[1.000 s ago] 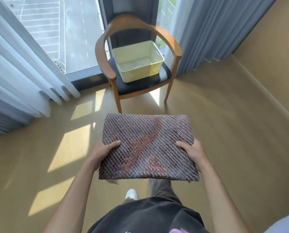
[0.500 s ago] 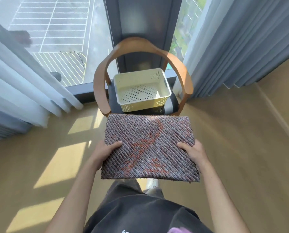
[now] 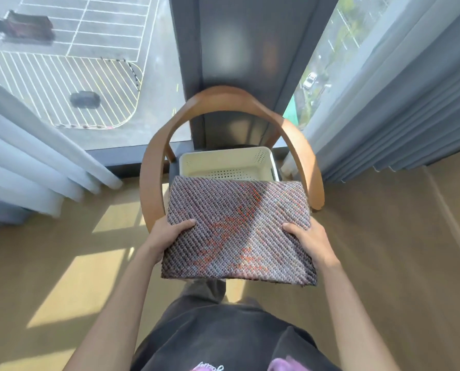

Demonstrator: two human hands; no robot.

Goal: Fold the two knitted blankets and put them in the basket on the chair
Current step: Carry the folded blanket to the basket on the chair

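Both your hands, left (image 3: 170,235) and right (image 3: 308,238), have fingers clamped on the folded blanket's (image 3: 238,231) side edges just above the basket (image 3: 225,163) on the chair (image 3: 298,145); being soft and floppy, it probably needs support underneath.

Basket (image 3: 261,159) on chair (image 3: 154,167), folded blanket (image 3: 237,231) in front.

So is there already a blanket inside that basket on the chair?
No, the visible part of the cream basket shows only its bare perforated bottom, while the folded blanket is held in front of it by both hands.
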